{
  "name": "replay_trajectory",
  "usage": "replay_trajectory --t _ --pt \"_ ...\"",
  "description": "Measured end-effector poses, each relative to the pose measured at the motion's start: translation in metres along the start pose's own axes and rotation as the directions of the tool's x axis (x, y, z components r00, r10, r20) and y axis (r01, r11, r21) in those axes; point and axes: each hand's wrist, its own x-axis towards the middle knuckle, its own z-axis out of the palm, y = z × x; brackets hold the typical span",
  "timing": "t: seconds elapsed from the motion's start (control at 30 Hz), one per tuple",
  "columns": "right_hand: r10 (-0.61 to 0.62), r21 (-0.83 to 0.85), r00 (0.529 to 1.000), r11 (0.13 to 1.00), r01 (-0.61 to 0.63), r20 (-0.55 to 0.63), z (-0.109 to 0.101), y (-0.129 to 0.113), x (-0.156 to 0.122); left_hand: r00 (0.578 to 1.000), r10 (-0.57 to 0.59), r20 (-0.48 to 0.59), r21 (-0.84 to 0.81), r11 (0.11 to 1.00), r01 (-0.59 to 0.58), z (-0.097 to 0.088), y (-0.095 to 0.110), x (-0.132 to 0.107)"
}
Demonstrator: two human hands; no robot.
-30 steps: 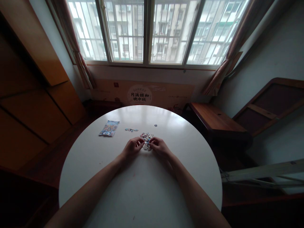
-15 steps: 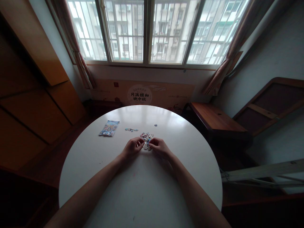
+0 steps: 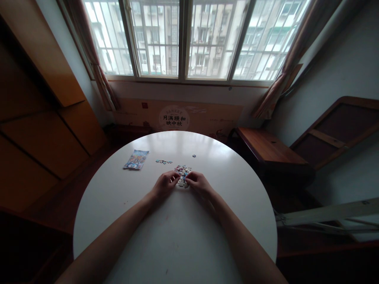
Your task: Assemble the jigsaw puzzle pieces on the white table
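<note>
A small pile of jigsaw puzzle pieces (image 3: 182,170) lies on the round white table (image 3: 177,236), between my two hands. At the pile's left edge, my left hand (image 3: 166,183) has its fingers curled and pinched together. My right hand (image 3: 200,182) pinches at the right edge, thumb and forefinger closed on what looks like a bluish puzzle piece. Whatever the left fingertips hold is too small to make out. Beyond the pile, a short row of joined pieces (image 3: 164,161) lies to the left and a single puzzle piece (image 3: 194,156) to the right.
A blue printed packet (image 3: 136,159) lies at the table's far left. Past the table's right edge stands a wooden bench (image 3: 266,146). A printed cardboard panel (image 3: 204,116) leans under the barred window, and cabinets (image 3: 44,122) line the left side.
Both hands stay at the pile, with only a slight shift of the fingers. The packet, the joined row and the lone piece have not moved.
</note>
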Motion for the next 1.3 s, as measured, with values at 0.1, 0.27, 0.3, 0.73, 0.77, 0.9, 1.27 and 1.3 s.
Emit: replay_trajectory --t 0.1,0.27,0.3,0.73,0.77,0.9,1.27,1.3 --pt "-0.005 -0.017 1.000 1.000 0.005 -0.005 0.0000 0.0000 -0.0003 1.000 0.002 0.006 0.004 1.000 -0.002 -0.0006 0.0005 -0.0001" --pt "0.003 -0.002 1.000 1.000 -0.003 0.017 -0.0003 0.0001 -0.0005 1.000 -0.002 0.006 0.004 1.000 0.002 -0.0003 -0.0001 -0.0001" --pt "0.005 -0.003 1.000 1.000 -0.005 0.016 -0.0004 0.0001 -0.0004 1.000 -0.002 0.007 0.003 1.000 0.002 -0.0001 -0.0002 -0.0001" --pt "-0.007 -0.014 1.000 1.000 0.007 0.014 -0.0005 -0.0012 0.0002 1.000 0.003 0.013 0.012 1.000 -0.003 -0.0002 0.0015 0.0000" --pt "-0.010 -0.014 1.000 1.000 0.010 0.016 -0.0006 -0.0013 0.0000 1.000 0.004 0.010 0.014 1.000 -0.004 -0.0004 0.0019 0.0001" --pt "-0.008 -0.036 1.000 0.999 0.008 0.010 -0.0010 -0.0003 -0.0005 1.000 0.006 0.016 0.017 1.000 -0.006 -0.0013 0.0036 0.0003" --pt "-0.010 -0.059 1.000 0.998 0.011 0.021 -0.0017 -0.0007 -0.0007 1.000 0.019 0.012 0.007 1.000 -0.019 -0.0006 0.0015 -0.0001" --pt "-0.012 -0.061 1.000 0.998 0.013 0.022 -0.0018 -0.0007 -0.0007 1.000 0.020 0.010 0.007 1.000 -0.020 -0.0006 0.0014 -0.0001"
